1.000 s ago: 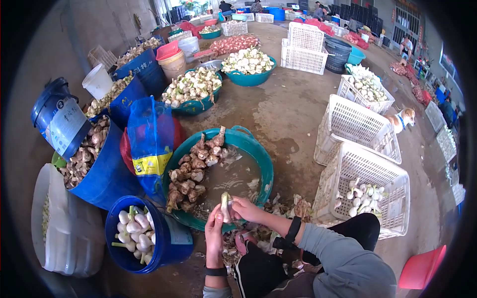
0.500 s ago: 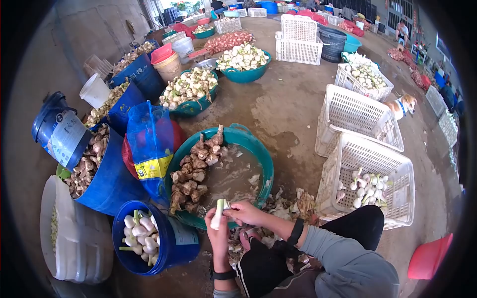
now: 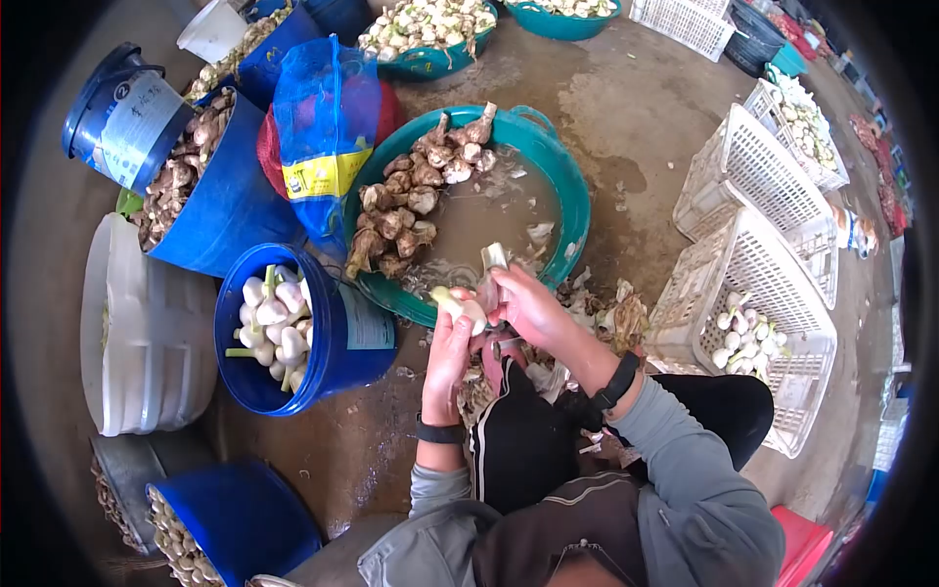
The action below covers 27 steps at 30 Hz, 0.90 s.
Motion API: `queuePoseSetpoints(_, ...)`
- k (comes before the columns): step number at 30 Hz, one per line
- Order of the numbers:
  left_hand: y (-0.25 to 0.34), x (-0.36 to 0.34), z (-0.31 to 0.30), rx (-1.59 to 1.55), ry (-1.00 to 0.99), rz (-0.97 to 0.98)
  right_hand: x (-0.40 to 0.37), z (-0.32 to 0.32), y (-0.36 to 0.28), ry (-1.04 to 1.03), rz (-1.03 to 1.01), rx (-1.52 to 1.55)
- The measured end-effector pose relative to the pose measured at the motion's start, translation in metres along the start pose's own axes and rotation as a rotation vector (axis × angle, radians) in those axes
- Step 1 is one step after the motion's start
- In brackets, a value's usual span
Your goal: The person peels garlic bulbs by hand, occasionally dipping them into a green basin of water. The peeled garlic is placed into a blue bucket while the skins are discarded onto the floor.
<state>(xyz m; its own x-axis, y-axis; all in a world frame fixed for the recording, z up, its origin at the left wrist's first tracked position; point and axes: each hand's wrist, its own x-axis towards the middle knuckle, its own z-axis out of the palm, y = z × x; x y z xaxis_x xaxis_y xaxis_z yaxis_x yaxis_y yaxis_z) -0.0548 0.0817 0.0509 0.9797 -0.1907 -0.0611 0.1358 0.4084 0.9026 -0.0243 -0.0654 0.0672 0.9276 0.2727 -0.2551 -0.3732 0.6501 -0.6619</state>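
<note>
My left hand [image 3: 449, 352] holds a white garlic bulb [image 3: 464, 311] with a short pale green stalk, its fingers closed around it. Close beside it, my right hand [image 3: 529, 301] pinches a strip of garlic skin [image 3: 494, 258] with a pale stalk-like end. Both hands are over the near rim of a green tub [image 3: 579, 220]. Brown unpeeled garlic bulbs [image 3: 403, 223] are heaped along the tub's left side, with murky water and skin scraps beside them. To the left of my hands, a blue bucket [image 3: 334, 323] contains clean white garlic bulbs [image 3: 274, 318].
White plastic crates [image 3: 817, 342] stand at right, the nearer holding white garlic [image 3: 750, 338]. Peeled skins [image 3: 616, 318] litter the floor by my feet. A blue mesh bag [image 3: 321, 117], a large blue barrel [image 3: 230, 215] and a translucent tub [image 3: 156, 362] line the left. A dog is partly hidden behind the crates.
My view has tilted downward. My hands have drawn slightly apart; the right now carries a strip of skin away from the garlic bulb in the left.
</note>
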Motion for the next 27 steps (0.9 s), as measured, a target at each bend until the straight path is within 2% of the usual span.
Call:
queuePoseSetpoints(2,-0.005,0.006,-0.005,0.045,-0.040,0.003,0.002,-0.008,0.000,0.002,0.029,0.025)
queuePoseSetpoints(4,0.002,0.011,0.006,-0.070,0.188,0.046,0.004,-0.015,0.000,-0.082,-0.032,0.061)
queuePoseSetpoints(5,0.001,0.011,0.002,-0.172,0.201,-0.001,0.005,-0.019,-0.002,-0.084,-0.028,0.066)
queuePoseSetpoints(7,-0.001,0.017,0.000,-0.478,0.217,-0.045,0.003,-0.019,-0.018,-0.009,-0.098,0.003)
queuePoseSetpoints(8,0.003,0.016,0.003,-0.552,0.286,-0.063,-0.004,-0.025,-0.032,0.080,-0.138,-0.055)
queuePoseSetpoints(11,0.017,0.026,0.011,-0.600,0.232,0.066,-0.022,-0.090,-0.056,0.272,-0.219,-0.287)
queuePoseSetpoints(12,0.024,0.037,0.026,-0.415,0.195,0.110,-0.025,-0.130,-0.051,0.266,-0.080,-0.951)
queuePoseSetpoints(13,0.046,0.045,0.061,0.535,0.070,0.245,-0.027,-0.163,-0.037,0.237,0.076,-1.612)
queuePoseSetpoints(14,0.053,0.052,0.101,-0.200,-0.104,-0.004,-0.043,-0.179,-0.011,0.268,-0.323,-1.932)
queuePoseSetpoints(15,0.039,0.061,0.128,0.543,-0.379,0.200,-0.054,-0.186,0.008,0.287,-0.770,-2.195)
queuePoseSetpoints(16,0.042,0.052,0.167,0.319,-0.478,0.416,-0.045,-0.183,0.008,0.258,-0.771,-2.203)
queuePoseSetpoints(17,0.048,0.040,0.175,0.416,-0.523,0.418,-0.033,-0.181,0.002,0.125,-0.734,-1.992)
queuePoseSetpoints(19,0.056,0.054,0.151,0.579,-0.665,0.443,-0.014,-0.167,-0.005,-0.072,-0.605,-1.547)
queuePoseSetpoints(21,0.022,0.076,0.094,0.442,-0.619,0.144,0.017,-0.135,-0.014,-0.198,-0.499,-1.077)
queuePoseSetpoints(22,-0.003,0.082,0.057,0.596,-0.454,0.169,0.035,-0.113,-0.024,-0.179,-0.273,-1.530)
queuePoseSetpoints(23,-0.015,0.084,0.023,0.748,-0.278,0.198,0.057,-0.077,-0.026,-0.114,-0.007,-1.543)
queuePoseSetpoints(24,-0.006,0.082,0.001,0.667,-0.141,0.176,0.086,-0.067,-0.009,-0.201,-0.263,-1.643)
queuePoseSetpoints(25,-0.002,0.080,-0.024,0.868,0.014,0.014,0.126,-0.079,0.017,-0.200,-0.651,-1.849)
queuePoseSetpoints(27,-0.009,0.072,-0.072,0.931,0.165,0.015,0.191,-0.077,0.060,-0.127,-0.729,-1.861)
